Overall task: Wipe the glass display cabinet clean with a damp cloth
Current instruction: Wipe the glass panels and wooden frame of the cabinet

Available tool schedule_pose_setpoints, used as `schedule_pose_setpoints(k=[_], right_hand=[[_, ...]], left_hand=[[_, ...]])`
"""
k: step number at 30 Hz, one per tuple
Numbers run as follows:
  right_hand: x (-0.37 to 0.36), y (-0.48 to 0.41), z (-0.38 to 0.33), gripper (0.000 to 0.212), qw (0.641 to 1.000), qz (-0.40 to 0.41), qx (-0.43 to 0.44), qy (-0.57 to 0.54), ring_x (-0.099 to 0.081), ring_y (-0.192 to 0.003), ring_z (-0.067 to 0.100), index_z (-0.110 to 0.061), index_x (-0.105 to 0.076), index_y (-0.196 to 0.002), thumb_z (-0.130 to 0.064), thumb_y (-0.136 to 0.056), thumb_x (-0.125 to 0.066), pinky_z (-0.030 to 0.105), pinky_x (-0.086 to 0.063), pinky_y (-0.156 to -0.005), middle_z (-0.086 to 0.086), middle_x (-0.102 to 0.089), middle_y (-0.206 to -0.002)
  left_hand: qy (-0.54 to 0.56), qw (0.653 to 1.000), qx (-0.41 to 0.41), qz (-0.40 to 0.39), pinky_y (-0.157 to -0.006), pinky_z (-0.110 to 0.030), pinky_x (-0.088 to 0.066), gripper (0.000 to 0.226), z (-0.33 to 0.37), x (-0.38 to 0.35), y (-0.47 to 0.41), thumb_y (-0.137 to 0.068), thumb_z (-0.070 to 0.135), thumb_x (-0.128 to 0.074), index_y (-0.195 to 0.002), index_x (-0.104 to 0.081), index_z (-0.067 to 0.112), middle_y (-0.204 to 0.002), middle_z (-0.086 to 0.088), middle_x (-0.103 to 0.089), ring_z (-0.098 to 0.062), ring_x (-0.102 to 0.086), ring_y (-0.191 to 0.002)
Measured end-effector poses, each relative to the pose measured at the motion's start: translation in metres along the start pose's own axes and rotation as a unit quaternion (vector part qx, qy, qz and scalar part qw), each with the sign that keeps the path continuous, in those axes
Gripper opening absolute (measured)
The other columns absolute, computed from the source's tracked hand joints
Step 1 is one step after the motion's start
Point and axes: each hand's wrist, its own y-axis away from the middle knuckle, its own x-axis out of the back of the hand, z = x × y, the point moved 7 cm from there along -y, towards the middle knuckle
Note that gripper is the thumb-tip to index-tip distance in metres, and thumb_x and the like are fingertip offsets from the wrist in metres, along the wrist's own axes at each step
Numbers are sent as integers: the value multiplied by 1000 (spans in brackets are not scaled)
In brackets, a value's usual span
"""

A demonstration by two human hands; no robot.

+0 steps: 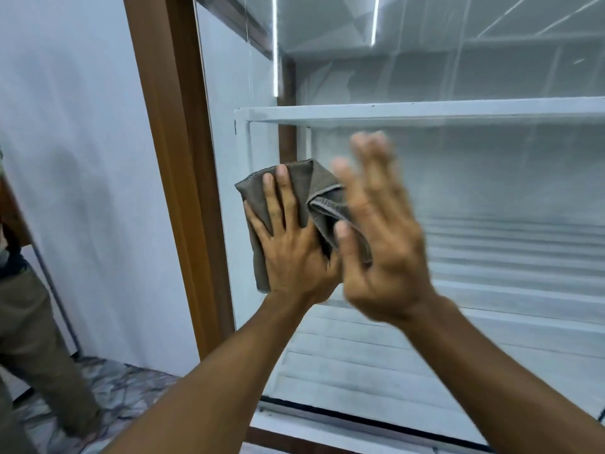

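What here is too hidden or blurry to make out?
Head view:
- Right hand: motion blur; whether it touches the cloth is unclear.
- Cloth: left hand covers its middle; dampness cannot be seen.
- Bystander: cut off by the left edge.
- Cabinet: top and right side run past the frame.

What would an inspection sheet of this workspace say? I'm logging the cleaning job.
Surface: glass pane, streaky, in a brown wooden frame.
Job's things: grey cloth, folded, flat against the glass.
Clutter: nothing seen.
Hands: left hand presses the cloth with straight fingers; right hand open, blurred, beside it.
Cables: nothing seen.
Surroundings: white shelf inside the cabinet; pale wall; another person's leg at the left; patterned floor.
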Motion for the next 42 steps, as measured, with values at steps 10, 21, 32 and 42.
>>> schedule_pose_setpoints(k=[10,21,32,42], right_hand=[[-71,29,19,59,966,-122,5,226,-14,-162,27,-12,-28,-165,-26,-108,-35,58,-3,-131,7,-24,-173],[-74,24,2,53,993,-33,-14,114,-28,-155,38,4,-35,-155,-9,-104,-33,48,-11,-132,24,-39,-162],[-41,39,48,74,939,-64,-53,334,-10,-160,38,-25,-35,-163,-59,-101,-55,56,10,-129,14,-18,-172],[-31,51,55,76,932,-45,-49,357,-19,-157,44,-26,-40,-161,-66,-98,-54,66,4,-125,14,-22,-170]], left_hand=[[39,991,-122,-30,-129,-60,4,77,-27,24,4,-99,42,-39,-165,-14,12,-173,-23,-7,-33,2,-162],[122,984,-132,-13,-130,-57,0,85,-29,22,5,-100,46,-45,-166,-2,14,-171,-26,-3,-33,7,-161],[38,988,-150,7,-131,-55,-4,76,-39,11,7,-101,53,-44,-159,-30,6,-168,-30,-18,-37,-4,-160],[55,986,-149,48,-131,-52,-9,67,-41,14,8,-104,51,-37,-158,-34,10,-166,-27,-25,-36,-12,-159]])
